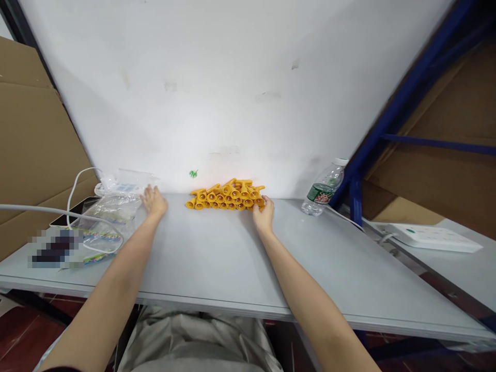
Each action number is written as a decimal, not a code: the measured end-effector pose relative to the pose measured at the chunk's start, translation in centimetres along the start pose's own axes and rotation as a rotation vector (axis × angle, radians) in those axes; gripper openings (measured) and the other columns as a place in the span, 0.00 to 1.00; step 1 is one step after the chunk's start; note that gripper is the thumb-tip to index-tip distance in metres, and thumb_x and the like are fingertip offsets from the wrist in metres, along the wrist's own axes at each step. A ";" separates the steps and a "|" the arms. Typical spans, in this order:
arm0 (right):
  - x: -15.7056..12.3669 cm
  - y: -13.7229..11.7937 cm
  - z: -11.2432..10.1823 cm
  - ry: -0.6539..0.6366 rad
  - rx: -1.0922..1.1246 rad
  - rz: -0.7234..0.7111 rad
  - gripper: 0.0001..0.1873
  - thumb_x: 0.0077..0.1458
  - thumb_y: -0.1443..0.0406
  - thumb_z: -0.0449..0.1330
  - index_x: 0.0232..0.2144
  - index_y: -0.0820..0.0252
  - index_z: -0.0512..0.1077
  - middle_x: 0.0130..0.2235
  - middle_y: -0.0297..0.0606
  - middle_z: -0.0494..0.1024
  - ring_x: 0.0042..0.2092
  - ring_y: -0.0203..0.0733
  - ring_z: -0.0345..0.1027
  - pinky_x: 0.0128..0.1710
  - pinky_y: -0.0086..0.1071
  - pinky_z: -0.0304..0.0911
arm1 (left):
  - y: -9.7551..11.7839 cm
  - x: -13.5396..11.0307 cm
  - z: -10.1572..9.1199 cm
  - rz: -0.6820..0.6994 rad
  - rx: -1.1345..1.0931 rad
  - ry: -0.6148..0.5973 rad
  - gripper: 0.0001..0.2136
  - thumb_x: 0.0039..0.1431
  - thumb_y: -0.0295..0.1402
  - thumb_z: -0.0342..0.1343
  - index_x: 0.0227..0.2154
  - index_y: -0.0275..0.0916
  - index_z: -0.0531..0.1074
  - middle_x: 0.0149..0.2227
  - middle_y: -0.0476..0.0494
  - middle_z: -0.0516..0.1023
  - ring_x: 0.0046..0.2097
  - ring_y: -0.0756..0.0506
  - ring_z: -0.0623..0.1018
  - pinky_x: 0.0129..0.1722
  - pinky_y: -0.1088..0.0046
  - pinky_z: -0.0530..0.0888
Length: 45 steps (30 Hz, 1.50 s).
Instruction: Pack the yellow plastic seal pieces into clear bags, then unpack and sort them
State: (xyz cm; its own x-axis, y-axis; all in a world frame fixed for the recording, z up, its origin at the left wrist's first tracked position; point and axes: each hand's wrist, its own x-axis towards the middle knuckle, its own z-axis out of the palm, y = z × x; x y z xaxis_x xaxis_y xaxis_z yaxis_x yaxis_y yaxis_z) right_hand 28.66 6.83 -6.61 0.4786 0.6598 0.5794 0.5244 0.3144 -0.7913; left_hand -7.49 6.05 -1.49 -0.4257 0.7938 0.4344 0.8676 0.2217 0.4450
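Yellow funnel-shaped plastic pieces point(220, 198) lie stacked in a low, wide pile against the white wall, their flared round mouths turned towards me. At the pile's right end my right hand point(265, 214) has its thumb in front and fingers behind, closed around an end piece, which it partly hides. My left hand point(154, 201) is apart from the pile, to its left, with fingers spread and nothing held. It is beside clear plastic bags point(112, 209), at their right edge; whether it touches them I cannot tell.
A clear bottle point(324, 188) with a green label stands at right, near a white power strip point(434, 237). Left are a pale cable point(58, 210), a dark flat device point(73, 212) and cardboard point(34, 139). A small green mark point(193, 174) is on the white wall point(232, 103).
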 end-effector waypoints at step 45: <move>-3.2 -8.3 0.5 -0.260 -0.069 -0.625 0.20 0.57 0.69 0.47 0.50 0.57 0.68 0.53 0.47 0.73 0.57 0.49 0.63 0.56 0.47 0.53 | -4.3 -3.4 -3.3 0.662 -0.021 -0.614 0.29 0.48 0.23 0.44 0.56 0.42 0.66 0.56 0.44 0.74 0.61 0.45 0.69 0.66 0.54 0.51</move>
State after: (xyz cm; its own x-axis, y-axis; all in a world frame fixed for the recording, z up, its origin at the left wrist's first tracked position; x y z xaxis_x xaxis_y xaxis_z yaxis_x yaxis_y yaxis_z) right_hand 22.43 2.49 -1.99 -0.1092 0.5133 0.8513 0.6954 0.6514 -0.3035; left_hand -10.60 0.52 -2.25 0.3765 0.9193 0.1145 0.8789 -0.3935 0.2698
